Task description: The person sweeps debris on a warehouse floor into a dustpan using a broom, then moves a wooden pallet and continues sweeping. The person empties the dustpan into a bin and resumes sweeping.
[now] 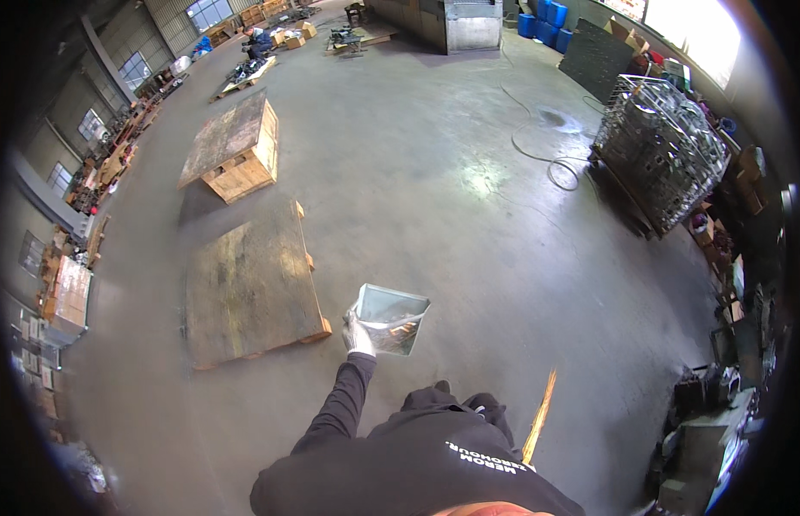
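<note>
My left hand (pixel 357 334), in a white glove, grips the left side of a shiny grey metal dustpan (pixel 395 303). The pan is held out in front of me above the floor, and some light brownish bits show at its lower right part. A bundle of yellow straw, like the end of a broom (pixel 542 415), sticks up beside my right side. Its lower end is hidden behind my body. My right hand is out of sight.
A wooden pallet (pixel 249 292) lies left of the dustpan, with a wooden crate (pixel 245 163) beyond it. To the right stands a wire cage (pixel 662 150) full of metal parts, near a hose (pixel 537 156) on the floor. Dark metal items (pixel 709 421) line the right edge.
</note>
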Demonstrator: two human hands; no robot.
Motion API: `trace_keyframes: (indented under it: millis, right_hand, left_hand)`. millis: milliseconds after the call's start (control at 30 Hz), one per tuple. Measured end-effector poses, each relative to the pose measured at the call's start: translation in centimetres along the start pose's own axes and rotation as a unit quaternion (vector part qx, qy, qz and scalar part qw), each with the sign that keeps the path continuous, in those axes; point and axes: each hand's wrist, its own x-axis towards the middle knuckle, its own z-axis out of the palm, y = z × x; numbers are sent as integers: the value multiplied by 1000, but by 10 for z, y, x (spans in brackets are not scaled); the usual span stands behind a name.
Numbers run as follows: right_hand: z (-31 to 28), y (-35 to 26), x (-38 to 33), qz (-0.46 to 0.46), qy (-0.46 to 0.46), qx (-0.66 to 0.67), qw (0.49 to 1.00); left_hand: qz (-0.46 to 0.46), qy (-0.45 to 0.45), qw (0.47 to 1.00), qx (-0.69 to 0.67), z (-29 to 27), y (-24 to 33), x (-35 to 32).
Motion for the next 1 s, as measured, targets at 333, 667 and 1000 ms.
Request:
trace_keyframes:
  millis: [333,667,1000]
  right_hand:
    - [190,-334,54,8,-76,-72,995]
    - [322,-719,161,63,-214,-283,933]
    - [512,-1043,183,-165,-179,-196,950]
  left_hand:
    - [-36,146,973,-173,141,29,136]
    - [4,254,967,-24,261,68,236]
    - [-51,428,879,202,477,121,367]
